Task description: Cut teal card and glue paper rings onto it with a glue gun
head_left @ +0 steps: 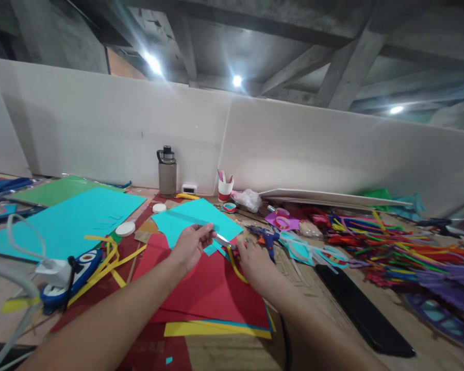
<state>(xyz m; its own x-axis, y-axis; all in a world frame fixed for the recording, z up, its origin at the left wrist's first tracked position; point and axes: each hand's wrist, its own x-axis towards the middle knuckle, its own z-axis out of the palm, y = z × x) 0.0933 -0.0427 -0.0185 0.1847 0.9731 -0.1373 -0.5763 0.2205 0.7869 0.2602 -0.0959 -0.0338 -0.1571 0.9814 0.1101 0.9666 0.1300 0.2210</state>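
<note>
My right hand (253, 263) is closed round a pair of scissors with a yellow handle (235, 267), held over a red sheet (204, 293). The scissors' metal blades (222, 240) point left, towards my left hand (195, 242). My left hand's thumb and fingers are pinched together at the blade tips; what they hold is too small to make out. Beneath and behind the hands lies a turquoise sheet (193, 214), partly over the red one. Small turquoise strips (212, 248) lie between my hands.
A blue glue gun (269, 242) lies just beyond my right hand. Further right are a black phone-like slab (363, 309) and a heap of coloured pipe cleaners (394, 242). A grey bottle (167, 172) stands at the back. Left are yellow strips (108, 260) and a blue power strip (81, 278).
</note>
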